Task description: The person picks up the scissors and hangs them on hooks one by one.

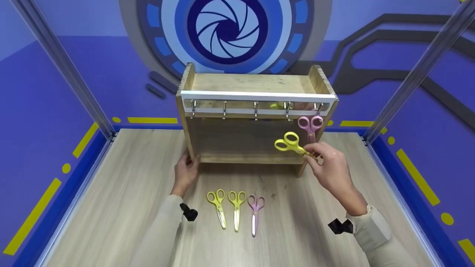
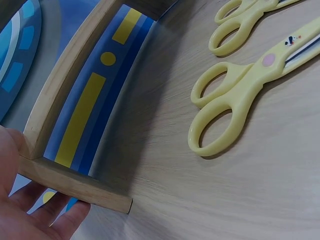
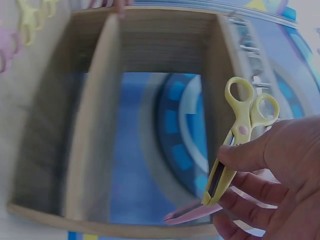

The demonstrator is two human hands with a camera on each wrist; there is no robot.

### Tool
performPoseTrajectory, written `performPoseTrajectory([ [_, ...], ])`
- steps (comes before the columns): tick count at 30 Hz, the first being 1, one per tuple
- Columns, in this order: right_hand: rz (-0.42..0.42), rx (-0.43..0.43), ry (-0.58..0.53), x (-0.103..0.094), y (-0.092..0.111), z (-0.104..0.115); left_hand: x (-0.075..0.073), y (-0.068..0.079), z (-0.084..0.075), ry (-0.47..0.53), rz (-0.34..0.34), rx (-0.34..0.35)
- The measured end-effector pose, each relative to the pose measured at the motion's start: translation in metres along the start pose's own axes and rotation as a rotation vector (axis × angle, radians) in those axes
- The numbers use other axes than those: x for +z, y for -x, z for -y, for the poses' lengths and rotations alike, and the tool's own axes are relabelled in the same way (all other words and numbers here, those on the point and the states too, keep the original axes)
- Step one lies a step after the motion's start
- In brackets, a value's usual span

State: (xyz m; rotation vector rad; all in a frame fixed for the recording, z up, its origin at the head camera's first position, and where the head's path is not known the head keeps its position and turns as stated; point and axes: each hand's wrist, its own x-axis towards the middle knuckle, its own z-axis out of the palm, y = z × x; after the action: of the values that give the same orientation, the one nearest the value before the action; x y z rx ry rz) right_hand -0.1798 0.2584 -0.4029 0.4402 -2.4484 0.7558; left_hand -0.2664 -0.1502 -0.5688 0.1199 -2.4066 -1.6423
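Observation:
My right hand [image 1: 333, 168] pinches a pair of yellow scissors [image 1: 293, 144] by the blades, handles pointing up and left, in front of the shelf's right side. A pair of pink scissors [image 1: 311, 128] hangs from the rightmost hook, partly behind the yellow pair. With my left hand [image 1: 185, 173] I grip the lower left corner of the wooden shelf [image 1: 187, 129]; in the left wrist view its fingers [image 2: 71, 220] show past the side board's edge. Below the shelf lie two yellow scissors [image 1: 219, 210] and one pink pair [image 1: 254, 213], blades toward me.
A white rail [image 1: 237, 95] with several metal hooks runs along the shelf's upper front. The shelf stands on a wood-grain table [image 1: 141, 207]. Blue patterned walls [image 1: 59, 85] and metal posts [image 1: 415, 78] enclose the back and sides.

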Motion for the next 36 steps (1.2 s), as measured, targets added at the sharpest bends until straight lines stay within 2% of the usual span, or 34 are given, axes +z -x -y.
performPoseTrajectory([
  [7,-0.059,0.031,-0.057,0.001,-0.012,0.009,0.000,0.000,0.001,0.002,-0.002,0.011],
  [15,-0.044,0.122,-0.150,0.015,-0.018,0.010,0.002,0.000,0.002,0.011,-0.031,0.046],
  [23,-0.031,0.200,-0.159,0.028,-0.019,0.008,0.002,0.000,0.002,0.016,-0.030,0.043],
  [36,-0.031,0.243,-0.172,0.044,-0.021,0.001,0.002,0.000,0.001,0.014,-0.016,0.042],
])
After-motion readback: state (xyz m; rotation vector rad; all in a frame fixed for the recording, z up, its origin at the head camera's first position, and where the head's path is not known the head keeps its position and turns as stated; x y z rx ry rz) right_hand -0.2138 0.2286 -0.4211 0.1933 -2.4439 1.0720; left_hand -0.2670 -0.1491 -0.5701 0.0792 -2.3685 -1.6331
